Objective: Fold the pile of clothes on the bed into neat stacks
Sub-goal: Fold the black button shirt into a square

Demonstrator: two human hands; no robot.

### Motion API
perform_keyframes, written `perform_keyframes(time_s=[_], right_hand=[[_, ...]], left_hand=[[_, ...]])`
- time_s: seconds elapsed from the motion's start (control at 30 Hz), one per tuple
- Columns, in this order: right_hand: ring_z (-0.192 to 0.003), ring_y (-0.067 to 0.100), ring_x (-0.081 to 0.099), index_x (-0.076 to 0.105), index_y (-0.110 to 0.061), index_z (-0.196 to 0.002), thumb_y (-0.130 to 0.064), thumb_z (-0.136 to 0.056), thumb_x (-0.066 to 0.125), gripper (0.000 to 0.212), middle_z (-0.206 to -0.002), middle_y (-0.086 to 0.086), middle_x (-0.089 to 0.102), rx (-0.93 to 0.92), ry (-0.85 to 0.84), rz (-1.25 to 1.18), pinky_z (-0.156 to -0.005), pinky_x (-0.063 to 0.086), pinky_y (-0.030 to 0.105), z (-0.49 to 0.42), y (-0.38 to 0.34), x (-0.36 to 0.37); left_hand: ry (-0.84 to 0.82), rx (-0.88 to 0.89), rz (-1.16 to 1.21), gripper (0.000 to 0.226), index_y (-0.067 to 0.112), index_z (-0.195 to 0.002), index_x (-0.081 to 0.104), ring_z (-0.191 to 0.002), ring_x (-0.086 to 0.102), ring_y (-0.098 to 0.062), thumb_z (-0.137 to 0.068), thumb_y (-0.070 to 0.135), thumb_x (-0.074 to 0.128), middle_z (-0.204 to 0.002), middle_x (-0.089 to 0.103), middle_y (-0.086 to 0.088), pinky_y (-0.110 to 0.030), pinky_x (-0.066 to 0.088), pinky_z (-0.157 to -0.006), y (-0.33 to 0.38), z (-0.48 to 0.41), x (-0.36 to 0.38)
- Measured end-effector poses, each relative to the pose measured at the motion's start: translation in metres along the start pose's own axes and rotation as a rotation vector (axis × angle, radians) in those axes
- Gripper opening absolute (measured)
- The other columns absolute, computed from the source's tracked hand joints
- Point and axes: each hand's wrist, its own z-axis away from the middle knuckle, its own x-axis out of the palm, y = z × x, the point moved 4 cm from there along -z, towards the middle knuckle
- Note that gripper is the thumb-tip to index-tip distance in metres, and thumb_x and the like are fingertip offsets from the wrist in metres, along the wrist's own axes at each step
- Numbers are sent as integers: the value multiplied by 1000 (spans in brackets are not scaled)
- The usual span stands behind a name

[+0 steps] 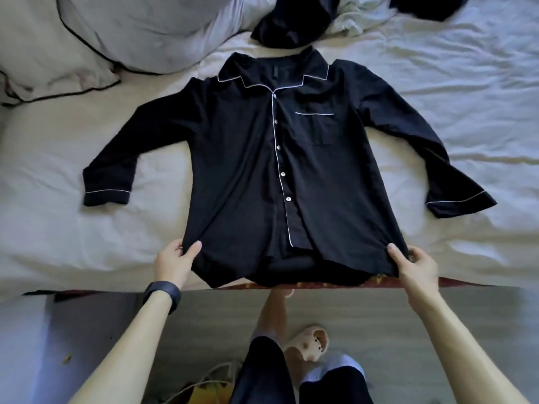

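A black long-sleeved pyjama shirt with white piping and a row of buttons lies face up on the white bed sheet, both sleeves spread out to the sides. Its hem hangs slightly over the bed's near edge. My left hand pinches the hem's left corner, thumb on top. My right hand pinches the hem's right corner the same way. More dark clothes lie crumpled beyond the collar at the top of the view.
A grey pillow with black piping sits at the back left. Another dark garment lies at the top right beside a crumpled pale cloth. The bed's near edge runs across below my hands; the floor and my slippered foot are underneath.
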Motion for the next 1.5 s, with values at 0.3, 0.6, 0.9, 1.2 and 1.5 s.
perform_keyframes(time_s=[0.3, 0.6, 0.9, 1.2, 1.5], right_hand=[[-113, 35, 63, 65, -10, -120, -41, -94, 70, 41, -119, 13, 70, 130, -97, 275, -87, 44, 37, -10, 60, 30], [-91, 31, 65, 73, -13, -83, -47, -89, 74, 35, -84, 7, 73, 47, -86, 310, -82, 48, 42, -17, 62, 17], [-84, 28, 71, 69, -12, -108, -32, -99, 61, 23, -105, 11, 73, 122, -130, 290, -90, 58, 47, -7, 77, 18], [-70, 18, 75, 70, -28, -73, -41, -86, 79, 20, -72, -10, 72, 140, -128, 251, -89, 60, 48, -13, 84, 20], [-73, 16, 74, 74, -17, -91, -31, -91, 68, 15, -59, -11, 71, 177, -50, 244, -78, 54, 31, 7, 91, -2]], left_hand=[[-22, -235, 28, 28, 4, -108, 59, -100, 61, -36, -103, 30, 51, -99, 65, -11, -40, 45, -82, -53, 11, 51], [-26, -191, -178, 36, 11, -111, 68, -104, 65, -34, -88, 37, 75, -107, 72, -9, -43, 54, -86, -67, 22, 64], [38, -247, -35, 31, 8, -127, 63, -118, 60, -31, -99, 20, 60, -127, 67, -10, -34, 42, -91, -89, 31, 38], [-115, -375, -172, 44, 8, -110, 65, -101, 64, -35, -94, 49, 63, -113, 69, -13, -45, 52, -92, -106, 24, 66], [-37, -423, 122, 25, 3, -116, 68, -100, 65, -29, -91, -1, 66, -114, 70, -14, -40, 53, -91, -124, 45, 50]])
